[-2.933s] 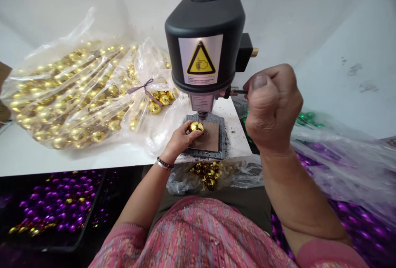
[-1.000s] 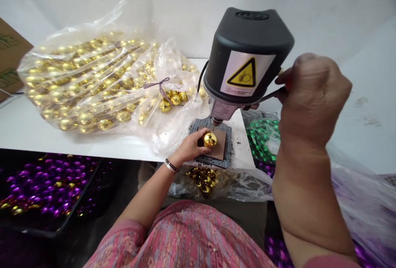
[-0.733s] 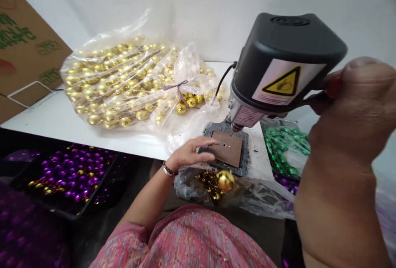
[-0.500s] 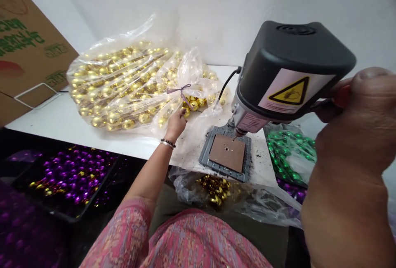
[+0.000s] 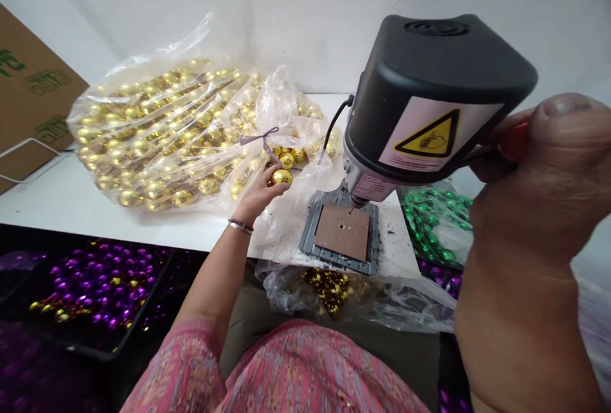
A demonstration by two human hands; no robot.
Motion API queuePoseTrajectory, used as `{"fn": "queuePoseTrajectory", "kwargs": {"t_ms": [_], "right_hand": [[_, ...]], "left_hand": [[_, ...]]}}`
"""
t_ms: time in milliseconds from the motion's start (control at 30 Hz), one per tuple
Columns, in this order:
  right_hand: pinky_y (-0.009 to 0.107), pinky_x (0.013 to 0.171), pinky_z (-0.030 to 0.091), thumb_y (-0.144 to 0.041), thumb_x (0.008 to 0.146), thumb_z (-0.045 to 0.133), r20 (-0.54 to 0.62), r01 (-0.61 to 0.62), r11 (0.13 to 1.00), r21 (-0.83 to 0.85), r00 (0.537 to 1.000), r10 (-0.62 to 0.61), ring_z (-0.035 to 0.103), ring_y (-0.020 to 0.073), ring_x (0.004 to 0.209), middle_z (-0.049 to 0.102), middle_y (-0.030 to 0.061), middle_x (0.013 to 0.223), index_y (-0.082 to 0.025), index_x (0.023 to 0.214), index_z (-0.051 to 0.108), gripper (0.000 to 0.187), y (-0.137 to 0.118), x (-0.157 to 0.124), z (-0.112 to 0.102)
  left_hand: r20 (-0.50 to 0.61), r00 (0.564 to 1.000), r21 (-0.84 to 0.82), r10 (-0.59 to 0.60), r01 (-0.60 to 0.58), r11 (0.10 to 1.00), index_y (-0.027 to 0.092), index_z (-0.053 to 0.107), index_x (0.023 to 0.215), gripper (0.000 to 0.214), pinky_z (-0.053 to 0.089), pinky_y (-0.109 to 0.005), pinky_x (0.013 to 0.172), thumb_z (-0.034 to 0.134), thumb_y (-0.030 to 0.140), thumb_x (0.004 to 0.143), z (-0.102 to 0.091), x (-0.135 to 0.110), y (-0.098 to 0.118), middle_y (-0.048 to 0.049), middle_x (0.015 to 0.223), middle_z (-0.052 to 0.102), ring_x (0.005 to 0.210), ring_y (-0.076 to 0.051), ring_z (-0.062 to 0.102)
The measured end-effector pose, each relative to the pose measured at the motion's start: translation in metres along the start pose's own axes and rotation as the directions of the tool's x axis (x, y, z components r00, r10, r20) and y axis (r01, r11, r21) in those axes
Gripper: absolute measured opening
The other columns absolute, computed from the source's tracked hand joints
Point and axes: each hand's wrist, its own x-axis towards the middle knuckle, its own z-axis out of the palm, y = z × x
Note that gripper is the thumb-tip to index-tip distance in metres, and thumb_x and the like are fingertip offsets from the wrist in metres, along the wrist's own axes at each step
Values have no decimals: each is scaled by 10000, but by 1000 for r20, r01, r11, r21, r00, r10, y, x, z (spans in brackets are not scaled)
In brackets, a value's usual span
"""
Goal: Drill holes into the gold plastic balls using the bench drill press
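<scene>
My left hand [image 5: 261,195] is closed on a shiny gold ball [image 5: 282,177] in front of the opening of a large clear plastic bag [image 5: 157,126] full of gold balls. A purple ribbon [image 5: 260,137] is tied round the bag's neck. At the right, my right hand [image 5: 568,139] grips the red-knobbed lever [image 5: 514,141] of a small drill press [image 5: 439,95]. Its thin bit [image 5: 352,210] points down at a brown square plate [image 5: 344,238] with a small hole, lying on the grey base [image 5: 310,235]. The bit appears to be above the plate.
Below the table edge, another plastic bag holds gold balls [image 5: 329,289]. Green balls [image 5: 432,222] lie in a bag at the right. A dark tray of purple and gold balls [image 5: 105,279] is at lower left. A cardboard box [image 5: 38,88] stands at far left. Dark shavings surround the base.
My left hand has taken a gold ball from the bag's opening and turned so the ball shows. The whole view has shifted slightly. My right hand stays on the lever.
</scene>
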Motion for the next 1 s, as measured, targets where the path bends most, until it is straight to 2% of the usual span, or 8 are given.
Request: {"fn": "queuePoseTrajectory", "kwargs": {"t_ms": [67, 167, 300, 467, 600, 700, 833, 1000], "right_hand": [[253, 457, 350, -407, 883, 522, -3, 29, 1000, -4, 1000, -29, 517, 76, 526, 580, -44, 598, -199, 660, 602, 316, 0, -1, 1], [272, 481, 361, -475, 886, 520, 8, 72, 997, -23, 997, -72, 480, 86, 504, 535, -30, 581, -195, 652, 554, 366, -1, -1, 1], [258, 564, 394, -489, 921, 479, 78, 85, 995, -45, 994, -81, 474, 67, 568, 505, -40, 650, -195, 684, 500, 378, -2, -1, -2], [234, 631, 399, -522, 936, 438, 164, 49, 998, -34, 986, -43, 491, 50, 674, 362, -55, 675, -194, 705, 444, 401, -3, -2, -6], [228, 635, 422, -517, 937, 446, 180, 26, 999, -33, 984, -20, 482, 46, 667, 342, -57, 682, -195, 722, 427, 387, -3, -3, -8], [222, 635, 442, -509, 943, 446, 183, 12, 1000, -28, 983, -7, 491, 43, 665, 349, -58, 691, -198, 734, 430, 375, -4, -6, -8], [225, 616, 457, -556, 935, 438, 188, 7, 1000, -16, 982, -4, 506, 59, 658, 369, -53, 696, -216, 750, 432, 387, -3, -9, -9], [282, 631, 489, -592, 910, 474, 170, 28, 1000, -5, 985, -27, 473, 101, 640, 420, -35, 691, -230, 757, 411, 398, -1, -9, -9]], "left_hand": [[89, 996, -246, 15, 7, 969, 228, 533, 1367, 644, 548, -308, 773, 668, 412, 765, -5, -24, 17, -75, 1115, 645, 907, -181, 624], [199, 978, -370, 59, 20, 929, 252, 486, 1378, 705, 534, -290, 734, 736, 407, 736, -2, -53, 34, -59, 1042, 643, 877, -177, 616], [313, 949, -303, 29, 72, 950, 237, 495, 1292, 617, 516, -276, 719, 754, 395, 755, 26, -67, 37, -48, 1002, 662, 853, -164, 617], [279, 960, -164, 11, 37, 986, 195, 533, 1229, 643, 502, -333, 925, 800, 355, 666, 69, -72, 28, -72, 1164, 626, 1051, -208, 611], [173, 985, 22, 18, -22, 1000, 186, 495, 1192, 634, 500, -317, 889, 774, 283, 632, 82, -77, 28, -55, 1143, 575, 1006, -186, 593], [160, 986, 44, 40, -48, 998, 197, 458, 1149, 601, 502, -279, 799, 761, 260, 635, 83, -79, 29, -26, 1085, 551, 879, -136, 575], [262, 965, -189, 32, 19, 982, 216, 437, 1138, 631, 506, -275, 791, 802, 348, 641, 79, -81, 29, -15, 1021, 583, 891, -147, 597], [281, 959, -435, -27, 152, 887, 250, 424, 1322, 657, 507, -274, 686, 683, 508, 775, 74, -85, 28, -77, 1139, 619, 946, -196, 646]]}}
